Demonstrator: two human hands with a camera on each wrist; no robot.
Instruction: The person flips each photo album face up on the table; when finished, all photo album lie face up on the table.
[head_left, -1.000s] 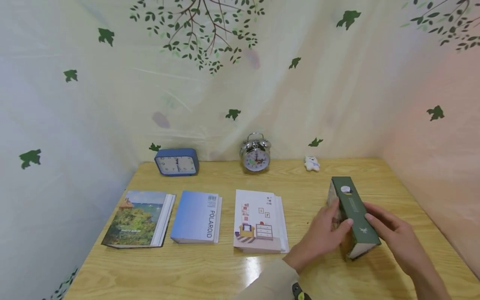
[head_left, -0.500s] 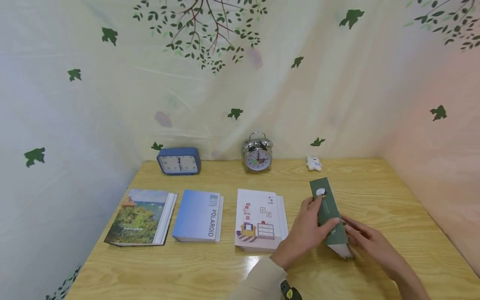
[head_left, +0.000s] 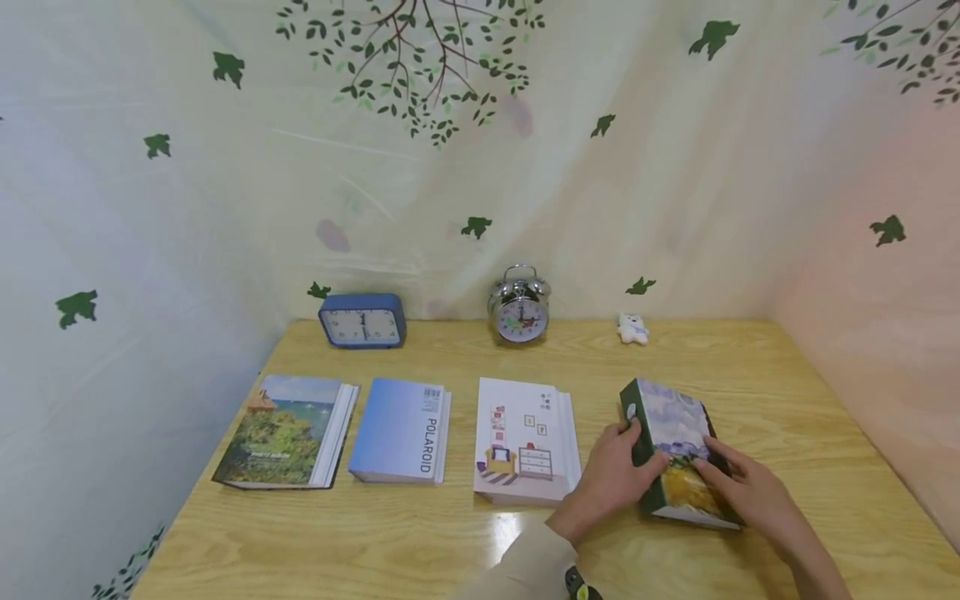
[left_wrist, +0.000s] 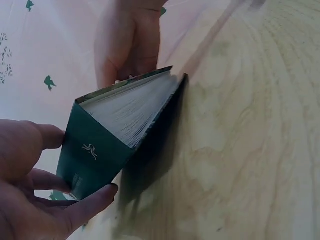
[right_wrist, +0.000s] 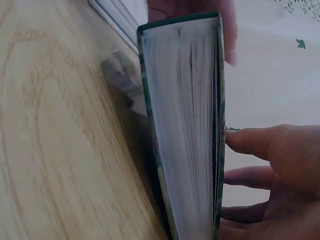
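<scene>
A thick photo album (head_left: pixel 678 425) with a green spine and a painted landscape cover lies at the right of the table, tilted up slightly on the spine side. My left hand (head_left: pixel 609 475) grips it at the spine; the left wrist view shows finger and thumb at opposite edges of the green spine (left_wrist: pixel 92 150). On the front cover rest the fingertips of my right hand (head_left: pixel 753 492), near the outer edge. All its visible fingers touch the same cover in the right wrist view, beside the white page block (right_wrist: pixel 185 120).
Left of the hands lie a white album (head_left: pixel 525 450) with a room drawing, a blue Polaroid album (head_left: pixel 393 429) and a landscape photo album (head_left: pixel 288 429). Behind them stand a blue clock (head_left: pixel 363 323), a silver alarm clock (head_left: pixel 520 312) and a small white bear (head_left: pixel 632 329). Curtains surround the table.
The green album has shifted left and turned from spine-up to front cover up. My right hand has come from its side onto the cover. My left hand keeps hold of the spine.
</scene>
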